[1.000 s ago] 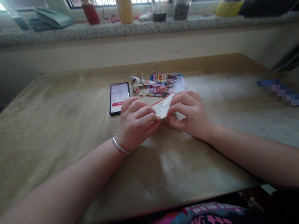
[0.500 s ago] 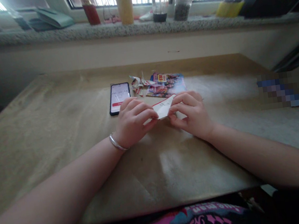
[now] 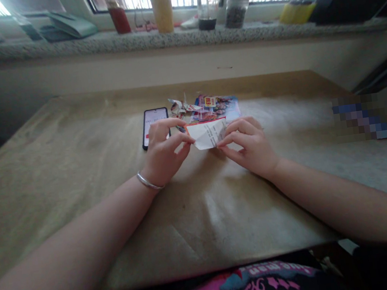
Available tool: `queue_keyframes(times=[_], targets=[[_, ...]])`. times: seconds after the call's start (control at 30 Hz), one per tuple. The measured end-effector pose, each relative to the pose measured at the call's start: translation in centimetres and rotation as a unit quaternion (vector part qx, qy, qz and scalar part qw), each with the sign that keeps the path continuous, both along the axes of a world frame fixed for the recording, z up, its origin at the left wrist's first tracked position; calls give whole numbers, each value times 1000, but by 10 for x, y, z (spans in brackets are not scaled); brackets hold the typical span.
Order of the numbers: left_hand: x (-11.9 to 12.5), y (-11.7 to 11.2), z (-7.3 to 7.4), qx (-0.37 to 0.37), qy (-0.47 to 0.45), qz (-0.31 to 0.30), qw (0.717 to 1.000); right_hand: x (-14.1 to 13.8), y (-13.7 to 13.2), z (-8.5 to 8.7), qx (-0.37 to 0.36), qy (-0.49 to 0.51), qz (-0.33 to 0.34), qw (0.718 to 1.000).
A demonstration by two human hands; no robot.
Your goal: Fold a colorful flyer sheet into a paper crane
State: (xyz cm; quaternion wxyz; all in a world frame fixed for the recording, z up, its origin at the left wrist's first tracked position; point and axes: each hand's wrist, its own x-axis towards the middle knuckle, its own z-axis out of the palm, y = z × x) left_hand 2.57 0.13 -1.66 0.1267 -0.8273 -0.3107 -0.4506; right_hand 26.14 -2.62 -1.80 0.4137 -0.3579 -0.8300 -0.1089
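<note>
A small white sheet of paper (image 3: pixel 207 135) with dark print and a red-orange edge is held between my two hands above the table. It has fold creases and a cut-off lower left corner. My left hand (image 3: pixel 165 145), with a silver bangle at the wrist, pinches its left side between thumb and fingers. At the lower right corner my right hand (image 3: pixel 248 145) pinches it the same way. Just behind lie a colourful printed leaflet (image 3: pixel 222 108) and a small pile of folded paper pieces (image 3: pixel 181 106). The phone (image 3: pixel 152 117) is partly covered by my left hand.
The pale brown table (image 3: pixel 78 188) runs back to a wall below a stone windowsill (image 3: pixel 94 43). On the sill stand a red jar (image 3: pixel 120 19), a tall yellow cylinder (image 3: pixel 162 6) and other bottles. A blurred blue item (image 3: pixel 367 122) lies at the right.
My left hand has moved left and slightly up, lifting and spreading the paper so more of its printed face shows. My right hand has stayed nearly in place, still pinching the corner.
</note>
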Motion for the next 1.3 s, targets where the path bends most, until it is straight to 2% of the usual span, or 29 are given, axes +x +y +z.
queue_keyframes(times=[0.1,0.23,0.47,0.6,0.7,0.8,0.97,1.3], targets=[[-4,1,2,40,49,7,998,1,1,-2,-20,12,-16,1000],[-8,3,4,84,135,-15,987,1,3,-5,-50,43,-37,997],[-2,4,1,122,132,-61,982,1,5,-4,-67,26,-55,996],[0,3,0,86,96,-87,988,2,6,-4,-74,17,-44,996],[0,3,0,66,91,-84,990,2,8,-5,-76,15,-38,996],[-1,3,0,65,126,-87,986,4,9,-5,-63,23,-36,997],[-4,1,3,28,196,-130,971,10,9,-3,-54,29,-21,998],[-7,-2,6,-65,212,-99,970,23,9,3,-62,-56,61,995]])
